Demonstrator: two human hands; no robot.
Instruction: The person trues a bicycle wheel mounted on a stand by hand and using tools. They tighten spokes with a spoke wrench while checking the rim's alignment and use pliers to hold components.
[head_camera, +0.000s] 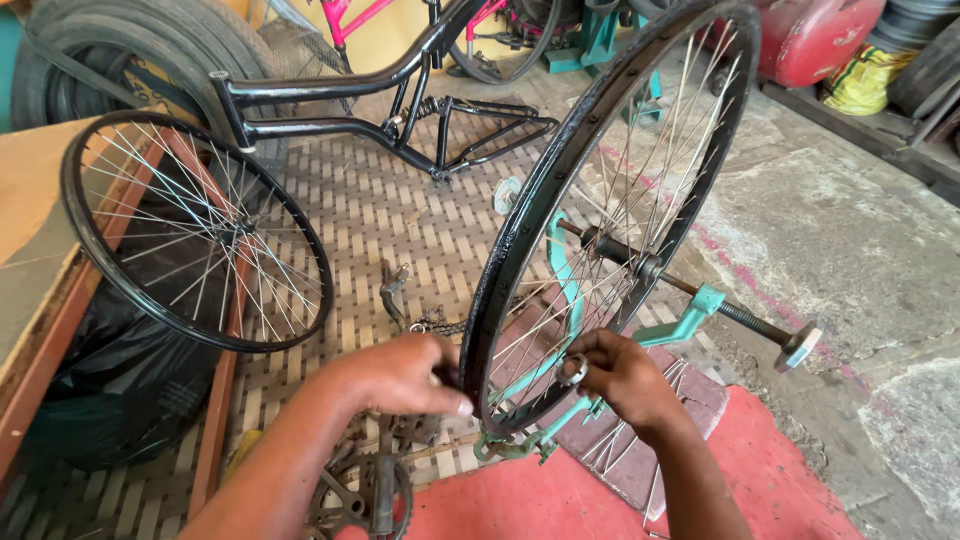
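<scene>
The black wheel (600, 200) stands upright in a turquoise truing stand (690, 310), which sits on the floor at the near edge of a woven mat (400, 210), partly over a red mat (780, 470). The left hand (400, 375) presses on the outer side of the rim at its lowest part, the fingers (455, 400) curled against the metal and steadying it. The right hand (625, 375) reaches between the spokes on the other side, its fingers closed on a small round silver spoke key (576, 370) set near the rim. It seems the step in hand is adjusting one spoke at the bottom of the wheel. The next move probably calls for a small careful turn of the key while the left hand stops the rim from rolling. A second wheel (195, 235) leans at the left edge of the woven mat, a black bicycle frame (400, 110) lies at the far edge, and a chainring (360, 495) lies near the left forearm
</scene>
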